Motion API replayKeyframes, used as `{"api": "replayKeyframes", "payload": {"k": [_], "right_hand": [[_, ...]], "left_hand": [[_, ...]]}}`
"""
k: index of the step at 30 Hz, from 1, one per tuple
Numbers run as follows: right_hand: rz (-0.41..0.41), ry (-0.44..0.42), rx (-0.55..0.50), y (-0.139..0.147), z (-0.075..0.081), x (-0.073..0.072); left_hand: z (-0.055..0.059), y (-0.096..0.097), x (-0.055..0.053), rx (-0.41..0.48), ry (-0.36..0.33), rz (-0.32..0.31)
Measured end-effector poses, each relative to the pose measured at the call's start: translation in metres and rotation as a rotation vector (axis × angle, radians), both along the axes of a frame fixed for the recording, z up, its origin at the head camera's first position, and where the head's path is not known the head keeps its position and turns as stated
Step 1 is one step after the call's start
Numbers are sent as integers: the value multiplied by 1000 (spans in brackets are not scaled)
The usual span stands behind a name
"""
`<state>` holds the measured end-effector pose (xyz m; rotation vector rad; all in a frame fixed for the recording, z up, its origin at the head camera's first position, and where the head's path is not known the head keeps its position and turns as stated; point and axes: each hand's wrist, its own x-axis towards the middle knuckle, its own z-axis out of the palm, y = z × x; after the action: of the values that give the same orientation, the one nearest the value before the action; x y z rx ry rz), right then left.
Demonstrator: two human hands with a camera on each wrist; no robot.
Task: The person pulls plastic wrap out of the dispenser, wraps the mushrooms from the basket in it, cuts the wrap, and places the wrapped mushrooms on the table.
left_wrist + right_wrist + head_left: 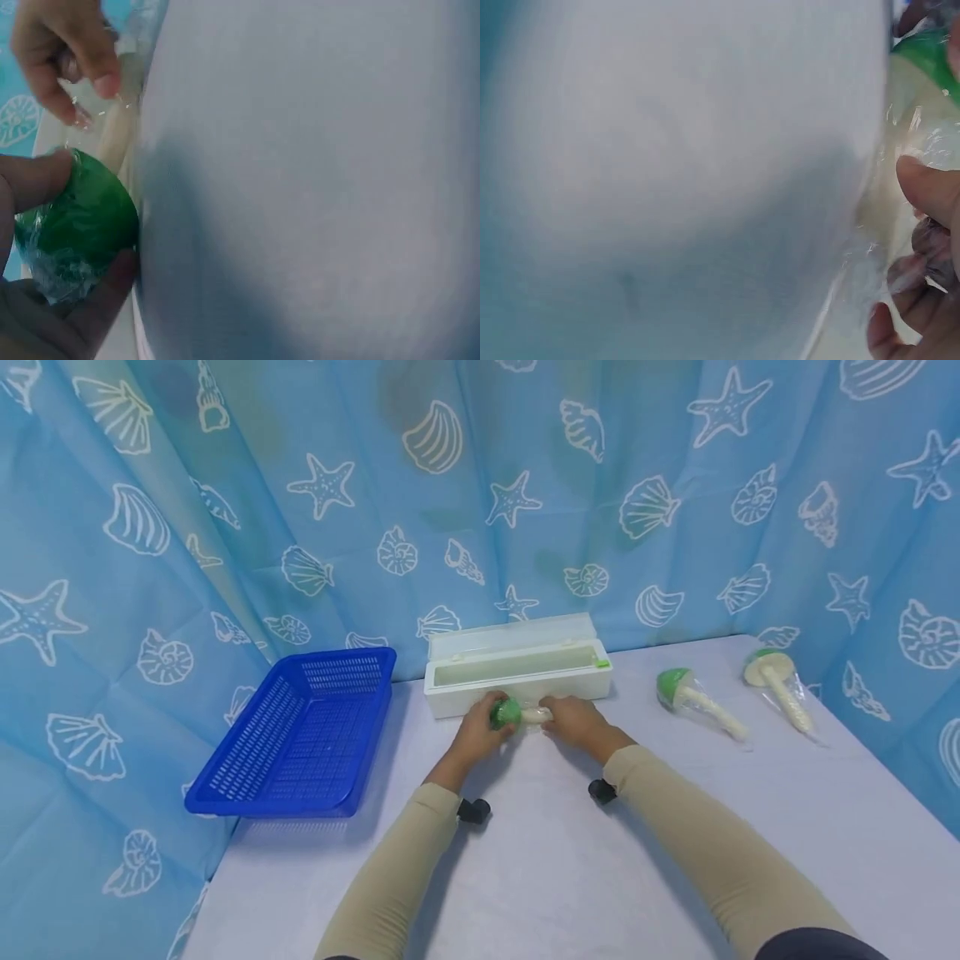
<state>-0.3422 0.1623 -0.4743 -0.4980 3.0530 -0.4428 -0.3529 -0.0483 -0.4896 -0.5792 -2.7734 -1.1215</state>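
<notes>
In front of the white box (517, 681), both hands hold a mushroom-shaped thing in clear plastic, with a green cap (86, 217) and a cream stem (534, 716). My left hand (480, 731) grips the cap between thumb and fingers. At the stem's far end, my right hand (577, 722) pinches the plastic wrap (922, 139) with curled fingers. The thing lies sideways, cap to the left, close along the box's front wall. The box's lid (513, 637) stands raised at the back.
A blue plastic basket (347, 802) stands at the left. Two more wrapped mushroom-shaped things, one nearer (705, 706) and one farther right (783, 689), lie on the white-covered table (540, 877). A blue shell-patterned curtain (480, 543) hangs behind.
</notes>
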Motion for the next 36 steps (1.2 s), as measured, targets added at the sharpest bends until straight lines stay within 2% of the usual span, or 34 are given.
{"api": "replayKeyframes", "payload": {"k": [2, 4, 6, 8, 10, 12, 15, 17, 20, 22, 23, 25, 27, 28, 30, 32, 34, 36], "right_hand": [[20, 47, -8, -2, -1, 5], [56, 37, -28, -4, -1, 13], [79, -13, -87, -5, -1, 18], [78, -56, -161, -5, 0, 22], [46, -45, -245, -3, 3, 23], [3, 19, -336, 0, 6, 24], [-35, 122, -446, 6, 10, 26], [-55, 162, -521, 8, 13, 30], [-66, 137, -661, 6, 16, 36], [-52, 57, -847, 2, 21, 41], [-51, 8, -963, -1, 24, 43], [-38, -76, -1208, -6, 37, 49], [-6, -120, -1428, -8, 54, 56], [10, -123, -1504, -9, 63, 59], [45, -90, -1570, -9, 79, 66], [66, -59, -1603, -10, 91, 69], [53, -60, -1668, -11, 99, 69], [29, -82, -1804, -13, 103, 65]], "left_hand": [[-1, 0, 0, 13, -14, 32], [1, 0, 2, 80, -76, 92], [5, -1, 5, 226, -163, 146], [9, -2, 10, 392, -254, 160], [14, -1, 15, 545, -325, 147], [17, -1, 21, 662, -365, 129], [18, -1, 28, 754, -371, 116], [18, -1, 31, 779, -358, 92], [21, -6, 40, 768, -316, 52], [26, -12, 48, 694, -241, 29], [31, -15, 53, 631, -172, 15], [41, -20, 60, 474, 27, -24], [52, -22, 67, 320, 284, -56], [59, -21, 70, 256, 410, -71], [72, -18, 75, 151, 624, -104], [81, -14, 80, 77, 765, -134], [88, -8, 83, -8, 863, -151], [93, -3, 84, -95, 934, -164]]}}
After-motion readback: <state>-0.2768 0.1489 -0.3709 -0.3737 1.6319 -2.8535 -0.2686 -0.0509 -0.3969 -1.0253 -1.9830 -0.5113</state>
